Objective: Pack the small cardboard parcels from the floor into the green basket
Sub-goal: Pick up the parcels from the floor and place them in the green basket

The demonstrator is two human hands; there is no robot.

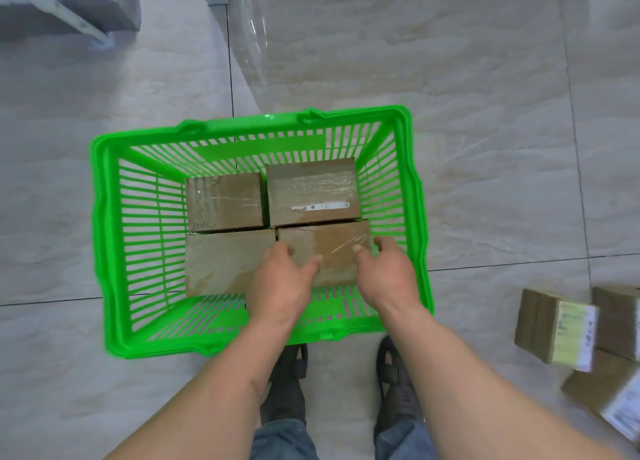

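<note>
The green basket (104, 238) stands on the tiled floor in front of my feet. Several brown cardboard parcels lie packed inside it: two at the far side (225, 201) (313, 191), one at the near left (221, 262) and one at the near right (332, 248). Both hands are on the near-right parcel. My left hand (280, 283) holds its left edge, thumb on top. My right hand (388, 269) grips its right side, thumb on top and fingers down beside the basket wall.
More cardboard parcels with white labels lie on the floor at the right (554, 328) (609, 400). A grey shelf or cabinet foot (69, 6) stands at the far left. My two dark shoes (287, 387) are just behind the basket.
</note>
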